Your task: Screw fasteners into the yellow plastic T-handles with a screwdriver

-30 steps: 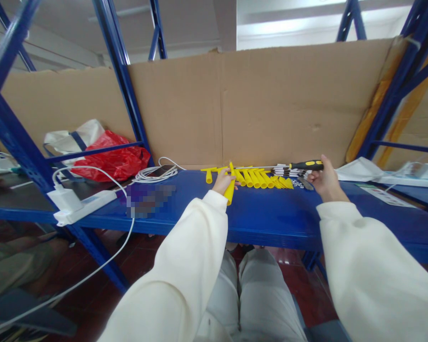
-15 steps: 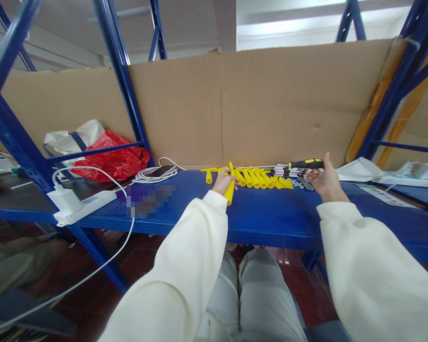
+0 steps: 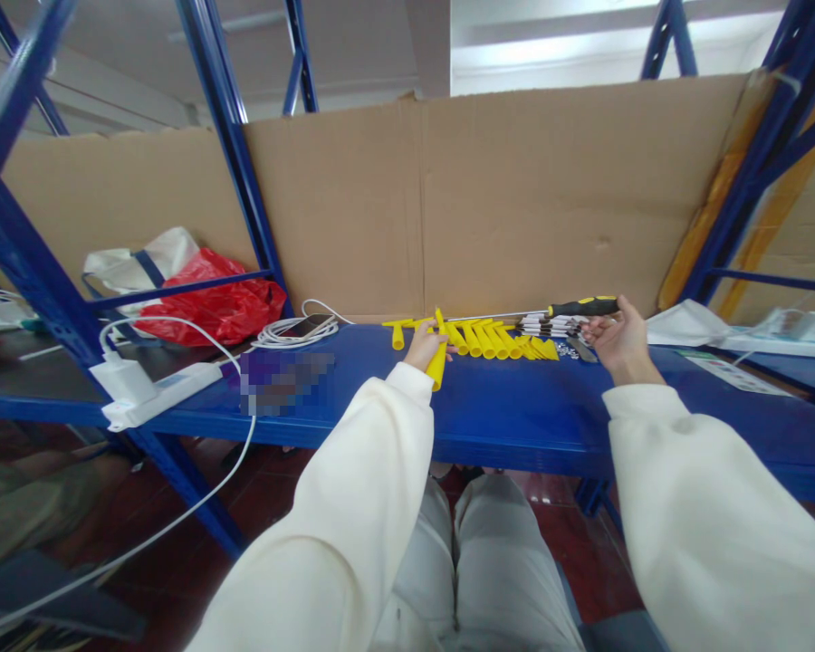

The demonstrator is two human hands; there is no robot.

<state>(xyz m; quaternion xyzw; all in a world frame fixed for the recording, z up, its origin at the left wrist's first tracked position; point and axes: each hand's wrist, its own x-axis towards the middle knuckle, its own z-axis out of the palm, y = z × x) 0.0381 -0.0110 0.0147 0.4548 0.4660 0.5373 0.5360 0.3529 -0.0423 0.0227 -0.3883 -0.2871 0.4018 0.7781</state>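
Note:
My left hand (image 3: 424,346) is closed around a yellow tapered plastic tube (image 3: 436,369), held tilted with its wide end down toward me. At the right, my right hand (image 3: 621,349) grips the rear end of a long screwdriver (image 3: 577,308) with a black and yellow handle. The thin shaft runs left, nearly level, to the upper part of the held tube; its tip is hidden there. Behind and between my hands lies a row of similar yellow tubes (image 3: 493,342). Small yellow pieces (image 3: 540,349) lie at the row's right end, with black-and-white striped parts (image 3: 543,325) behind.
Small metal bits (image 3: 569,351) lie beside my right hand. A cardboard sheet (image 3: 550,199) stands along the blue table's (image 3: 516,407) back. Leftward are a coiled white cable (image 3: 292,335), a red plastic bag (image 3: 217,299) and a power strip (image 3: 169,394). A white sheet (image 3: 685,323) lies at right.
The screwdriver handle has shifted slightly up and is turned a little. My right fingers have changed position slightly on it. My left hand and the held tube look the same.

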